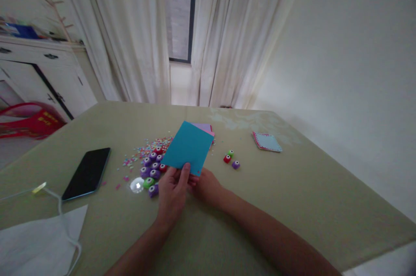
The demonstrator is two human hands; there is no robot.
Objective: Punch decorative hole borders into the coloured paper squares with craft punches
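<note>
A square sheet of blue card [189, 146] is held up, tilted, above the middle of the table. My left hand [173, 189] grips its lower edge, the thumb lying flat on the front. Behind the card's lower right corner is my right hand [208, 186]; its fingers are mostly hidden by the card, so I cannot see how they hold. Purple, red and green eye beads [155, 173] lie in a cluster left of my left hand. Past the card, pink and lilac paper [205, 127] partly shows. Small pastel confetti pieces [143, 149] are scattered behind the beads.
A black phone or tablet [87, 173] rests at the left, near a white cable [60, 206] and white paper [42, 241]. A clear round disc [137, 185] sits beside the beads. Three loose beads [230, 158] and a stack of pale square cards [267, 141] lie to the right.
</note>
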